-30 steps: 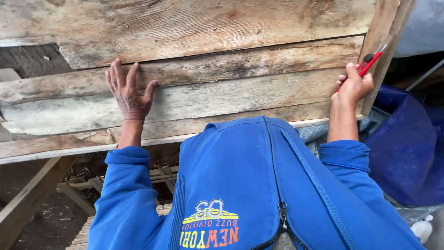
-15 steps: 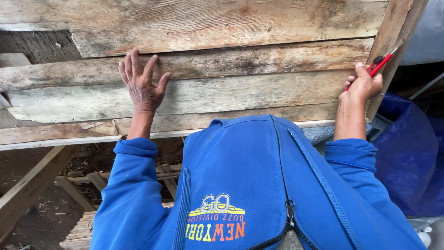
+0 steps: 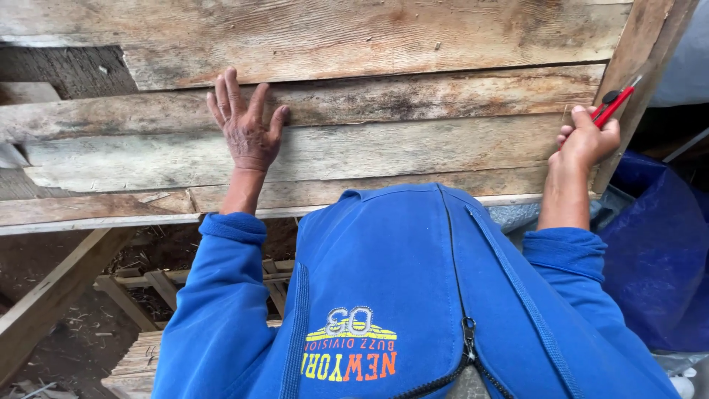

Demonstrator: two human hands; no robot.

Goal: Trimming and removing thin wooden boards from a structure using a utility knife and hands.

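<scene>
Left hand (image 3: 247,125) spread flat and empty on the weathered boards (image 3: 384,148) — right hand (image 3: 587,137) gripping a red pencil (image 3: 613,103) at their right edge — best kept braced, pencil tight against the upright plank (image 3: 635,81).

Soft, even daylight falls over everything, flat like an overcast sky, with no glare anywhere. The weathered planks (image 3: 354,140) are bright and sharp, their grain easy to read. The left hand (image 3: 247,125) casts only a faint shadow on the wood. Under the planks, at lower left, the ground (image 3: 66,332) sinks into dim shade. The blue jacket (image 3: 391,295) is crisp and strongly coloured. Plank lines bow slightly toward the edges.
</scene>
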